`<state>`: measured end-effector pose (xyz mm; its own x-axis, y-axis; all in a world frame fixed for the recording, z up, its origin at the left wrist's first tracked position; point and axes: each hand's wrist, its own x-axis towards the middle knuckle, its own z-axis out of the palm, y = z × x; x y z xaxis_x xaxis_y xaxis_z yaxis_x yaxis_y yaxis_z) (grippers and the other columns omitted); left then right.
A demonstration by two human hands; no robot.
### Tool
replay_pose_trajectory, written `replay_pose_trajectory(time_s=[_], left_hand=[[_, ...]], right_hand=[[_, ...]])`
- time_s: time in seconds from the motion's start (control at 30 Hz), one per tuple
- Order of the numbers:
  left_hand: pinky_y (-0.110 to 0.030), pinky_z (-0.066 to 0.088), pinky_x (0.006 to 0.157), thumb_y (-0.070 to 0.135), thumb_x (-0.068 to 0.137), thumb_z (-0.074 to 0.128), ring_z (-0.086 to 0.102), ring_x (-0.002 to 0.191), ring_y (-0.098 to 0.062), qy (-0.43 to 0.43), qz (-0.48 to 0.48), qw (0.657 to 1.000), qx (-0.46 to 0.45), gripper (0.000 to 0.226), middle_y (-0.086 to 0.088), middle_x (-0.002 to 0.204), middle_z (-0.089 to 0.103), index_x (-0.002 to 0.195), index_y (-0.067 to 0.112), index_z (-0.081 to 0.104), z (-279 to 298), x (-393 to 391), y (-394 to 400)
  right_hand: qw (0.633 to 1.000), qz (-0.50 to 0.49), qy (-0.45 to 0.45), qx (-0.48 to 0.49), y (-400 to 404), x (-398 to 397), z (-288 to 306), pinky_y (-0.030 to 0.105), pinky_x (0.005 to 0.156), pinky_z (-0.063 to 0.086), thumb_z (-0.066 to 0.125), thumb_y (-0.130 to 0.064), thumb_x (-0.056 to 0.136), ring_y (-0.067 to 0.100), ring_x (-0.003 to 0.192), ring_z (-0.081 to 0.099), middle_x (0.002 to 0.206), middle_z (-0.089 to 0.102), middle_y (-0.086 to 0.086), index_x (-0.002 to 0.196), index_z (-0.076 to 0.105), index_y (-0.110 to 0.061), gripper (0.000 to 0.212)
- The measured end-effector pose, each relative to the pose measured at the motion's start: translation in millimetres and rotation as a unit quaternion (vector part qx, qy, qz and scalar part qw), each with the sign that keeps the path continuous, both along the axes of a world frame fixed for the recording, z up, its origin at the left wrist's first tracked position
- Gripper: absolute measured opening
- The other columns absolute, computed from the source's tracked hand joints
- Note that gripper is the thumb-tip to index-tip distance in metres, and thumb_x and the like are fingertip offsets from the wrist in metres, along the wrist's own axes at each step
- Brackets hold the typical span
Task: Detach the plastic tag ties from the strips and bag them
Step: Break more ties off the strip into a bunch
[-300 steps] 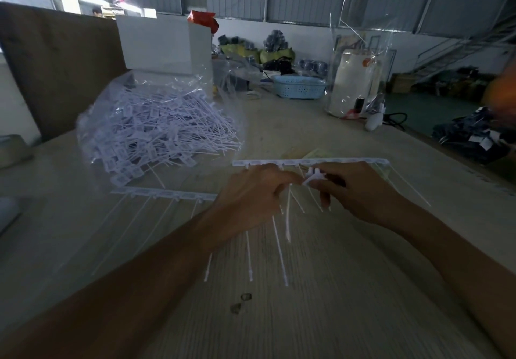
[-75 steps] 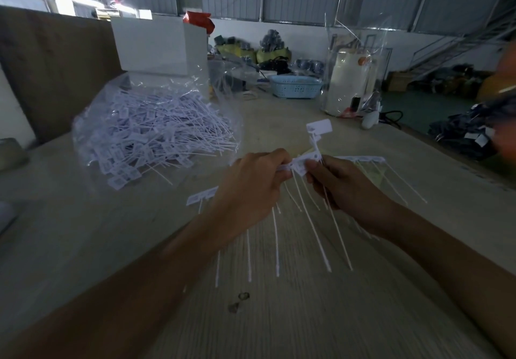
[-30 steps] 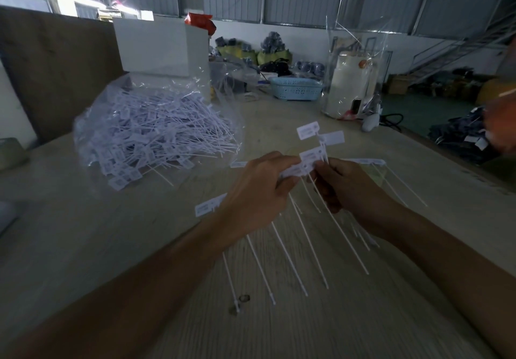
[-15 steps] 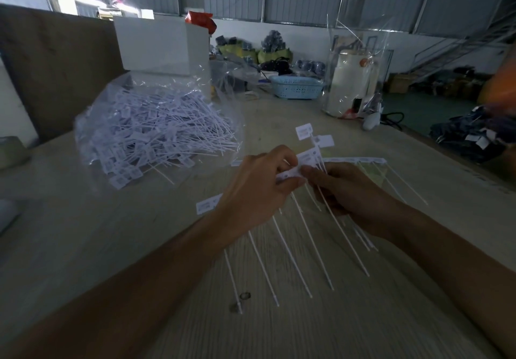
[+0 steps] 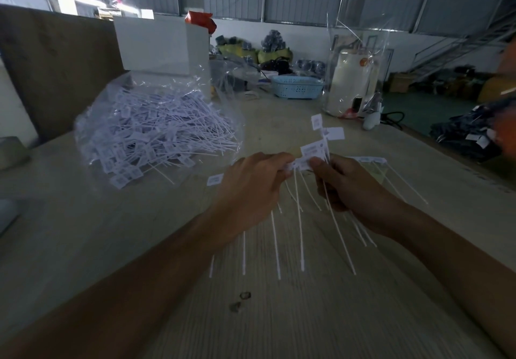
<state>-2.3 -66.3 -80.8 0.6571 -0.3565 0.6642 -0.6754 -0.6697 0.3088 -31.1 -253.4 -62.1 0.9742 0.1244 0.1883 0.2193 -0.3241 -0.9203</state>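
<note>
Tag ties (image 5: 312, 152) pinched between left hand (image 5: 251, 185) and right hand (image 5: 349, 185).

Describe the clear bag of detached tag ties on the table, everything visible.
The clear plastic bag lies on the wooden table, left of and beyond both hands, which do not touch it. Thin, crinkled and glossy, it bulges with a heap of white tag ties: small rectangular heads and thin straight tails, mostly pointing right. A white box stands right behind it.
</note>
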Motion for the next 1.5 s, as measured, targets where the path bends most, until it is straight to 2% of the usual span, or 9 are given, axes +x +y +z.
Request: replay_pose_trajectory(time_s=[0.27,0.47,0.63,0.8,0.97,1.07,1.27,1.4,1.5], left_hand=[[-0.043,0.053,0.07,0.028,0.101,0.052,0.067,0.078,-0.022,0.027,-0.023,0.999,-0.01,0.019,0.0,0.089,0.072,0.111,0.024,0.067,-2.4,6.5,0.2],[-0.039,0.056,0.071,0.023,0.097,0.051,0.066,0.067,-0.008,0.098,-0.06,0.991,-0.075,0.023,0.011,0.083,0.072,0.088,0.026,0.072,-13.6,20.7,-1.2],[-0.034,0.057,0.069,0.037,0.091,0.057,0.066,0.071,0.0,0.078,-0.058,0.991,-0.09,0.014,0.017,0.083,0.071,0.102,0.033,0.065,-12.6,21.6,-3.1],[-0.036,0.056,0.065,0.031,0.086,0.071,0.065,0.07,-0.003,0.062,-0.055,0.994,-0.078,0.012,0.012,0.08,0.07,0.098,0.031,0.068,-9.9,19.9,-2.3],[-0.037,0.053,0.066,0.034,0.085,0.071,0.063,0.07,-0.009,0.042,-0.049,0.997,-0.046,0.015,0.012,0.082,0.068,0.098,0.029,0.072,-9.1,19.3,-0.6],[-0.037,0.053,0.064,0.032,0.085,0.073,0.062,0.066,-0.009,0.035,-0.052,0.996,-0.059,0.013,0.014,0.078,0.065,0.098,0.031,0.072,-6.2,17.6,-1.6],[-0.034,0.053,0.061,0.034,0.084,0.072,0.063,0.064,-0.006,0.018,-0.045,0.997,-0.065,0.012,0.012,0.076,0.07,0.094,0.03,0.074,-2.5,16.8,-1.0],[-0.035,0.054,0.063,0.041,0.082,0.066,0.066,0.068,-0.01,0.036,-0.063,0.997,-0.038,0.02,0.009,0.076,0.071,0.093,0.026,0.074,-8.4,16.7,0.3],[-0.036,0.055,0.063,0.04,0.081,0.068,0.066,0.068,-0.011,0.038,-0.076,0.995,-0.06,0.019,0.01,0.075,0.07,0.096,0.028,0.072,-9.4,17.7,-0.7]], right_hand=[[0.996,-0.006,-0.062,-0.065,-0.7,2.5,-2.2,0.024,0.045,0.029,0.043,-0.034,0.103,0.01,0.043,0.033,0.057,0.04,0.002,0.081,0.049,-0.013,0.031],[0.96,-0.012,-0.182,-0.212,2.0,7.5,-6.3,0.011,0.056,0.035,0.043,-0.028,0.104,-0.004,0.058,0.05,0.064,0.055,-0.025,0.093,0.06,-0.025,0.021],[0.982,-0.034,-0.131,-0.13,1.5,9.1,-9.1,0.013,0.047,0.034,0.043,-0.038,0.102,-0.001,0.047,0.044,0.057,0.049,-0.011,0.082,0.056,-0.027,0.026],[0.989,-0.003,-0.098,-0.112,-0.7,5.4,-7.0,0.027,0.049,0.043,0.038,-0.04,0.104,0.024,0.053,0.051,0.064,0.057,0.012,0.097,0.056,-0.005,0.04],[0.988,-0.02,-0.088,-0.127,-0.5,6.1,-6.7,0.025,0.042,0.04,0.038,-0.035,0.106,0.015,0.045,0.049,0.063,0.057,0.01,0.104,0.054,-0.003,0.036],[0.978,-0.058,-0.127,-0.152,-0.5,9.5,-4.3,0.018,0.048,0.033,0.04,-0.03,0.105,0.001,0.043,0.044,0.06,0.05,0.0,0.086,0.052,-0.008,0.031],[0.963,-0.108,-0.172,-0.177,0.4,13.5,-7.3,0.03,0.057,0.032,0.042,-0.03,0.105,0.009,0.057,0.043,0.065,0.047,-0.003,0.082,0.051,-0.012,0.03],[0.959,-0.216,-0.165,-0.076,-19.5,18.3,3.2,0.018,0.047,0.033,0.043,-0.038,0.104,0.001,0.046,0.039,0.055,0.046,-0.015,0.076,0.051,-0.027,0.031],[0.967,-0.23,-0.105,-0.017,-31.9,16.0,6.8,0.021,0.043,0.03,0.047,-0.041,0.102,0.006,0.046,0.034,0.055,0.041,-0.01,0.072,0.05,-0.022,0.036]])
